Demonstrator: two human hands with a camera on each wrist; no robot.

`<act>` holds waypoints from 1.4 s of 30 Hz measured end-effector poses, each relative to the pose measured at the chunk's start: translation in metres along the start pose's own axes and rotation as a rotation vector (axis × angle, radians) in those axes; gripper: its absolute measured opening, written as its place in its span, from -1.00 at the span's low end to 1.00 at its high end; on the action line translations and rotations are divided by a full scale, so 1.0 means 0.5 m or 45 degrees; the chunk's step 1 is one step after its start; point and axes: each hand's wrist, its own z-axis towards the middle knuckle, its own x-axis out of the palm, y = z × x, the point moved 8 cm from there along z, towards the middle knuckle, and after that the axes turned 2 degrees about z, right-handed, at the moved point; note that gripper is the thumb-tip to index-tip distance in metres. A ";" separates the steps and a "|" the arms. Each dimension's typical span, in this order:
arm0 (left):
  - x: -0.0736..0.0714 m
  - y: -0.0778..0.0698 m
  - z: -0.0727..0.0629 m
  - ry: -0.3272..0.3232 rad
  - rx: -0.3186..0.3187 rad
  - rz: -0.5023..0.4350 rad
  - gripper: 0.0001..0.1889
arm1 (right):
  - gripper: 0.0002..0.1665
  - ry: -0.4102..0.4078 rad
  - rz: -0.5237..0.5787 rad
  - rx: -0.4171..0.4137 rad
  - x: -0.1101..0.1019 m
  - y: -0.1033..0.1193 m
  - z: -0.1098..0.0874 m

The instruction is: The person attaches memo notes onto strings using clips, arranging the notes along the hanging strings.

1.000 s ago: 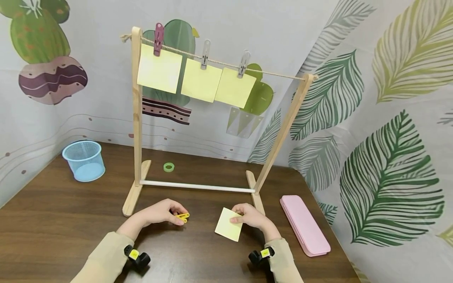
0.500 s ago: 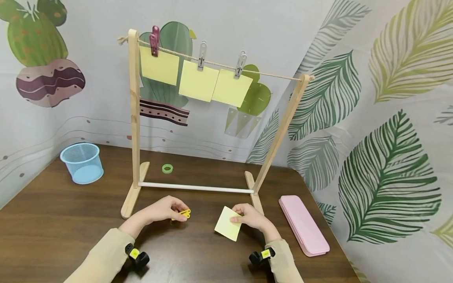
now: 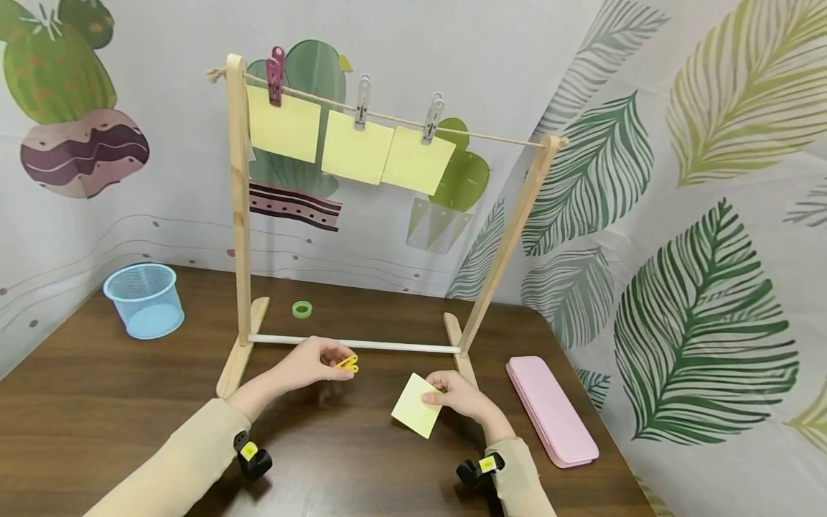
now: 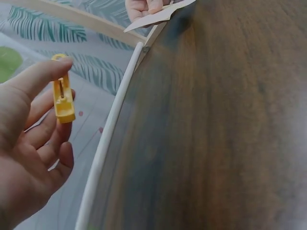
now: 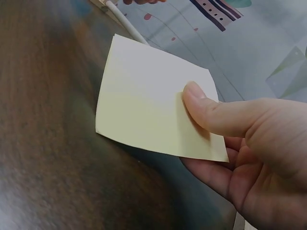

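My left hand pinches a yellow clothespin between thumb and fingers, above the table in front of the rack. To its right, my right hand holds a pale yellow sticky note, thumb on its face and fingers behind. Above both hands, a twine line runs between the posts of a wooden rack. Three yellow notes hang there side by side: the left note from a dark pink clothespin, the middle note and right note from clear grey clothespins.
A blue mesh basket stands at the back left of the brown table. A green tape roll lies behind the rack's white bottom rod. At right lies a pink case. Patterned cloth hangs behind.
My left hand has lifted and moved slightly forward with the yellow clothespin, which has turned in the fingers. The right hand keeps the note almost in place. The whole view has shifted slightly.
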 end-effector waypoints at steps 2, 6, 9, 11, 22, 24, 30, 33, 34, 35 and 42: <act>-0.006 -0.009 0.006 -0.021 0.003 0.005 -0.69 | -0.78 -0.007 -0.002 -0.006 -0.002 0.002 -0.001; -0.021 -0.029 0.019 -0.082 0.025 0.029 -0.70 | -0.77 -0.010 0.006 -0.026 -0.007 0.009 -0.002; -0.033 -0.041 0.031 -0.141 0.027 0.055 -0.72 | -0.76 -0.016 0.001 -0.029 -0.015 0.014 -0.002; -0.040 -0.048 0.039 -0.173 0.012 0.060 -0.72 | -0.77 -0.039 -0.010 -0.020 -0.023 0.016 -0.002; -0.093 -0.129 0.091 -0.213 0.031 0.143 -0.70 | -0.80 -0.235 -0.047 -0.032 -0.081 0.043 0.003; -0.103 -0.151 0.103 -0.213 0.045 0.154 -0.69 | -0.77 -0.287 -0.045 -0.030 -0.096 0.055 0.004; -0.125 -0.218 0.136 -0.221 0.100 0.090 -0.66 | -0.73 -0.415 0.067 -0.075 -0.137 0.100 0.010; -0.132 -0.253 0.150 -0.226 0.136 0.052 -0.64 | -0.76 -0.463 0.125 -0.095 -0.156 0.123 0.018; -0.134 -0.265 0.155 -0.229 0.148 0.043 -0.63 | -0.75 -0.481 0.136 -0.104 -0.163 0.131 0.021; -0.136 -0.277 0.160 -0.236 0.161 0.038 -0.62 | -0.75 -0.497 0.146 -0.114 -0.170 0.140 0.024; -0.146 -0.353 0.195 -0.299 0.242 0.064 -0.59 | -0.69 -0.635 0.188 -0.205 -0.217 0.220 0.035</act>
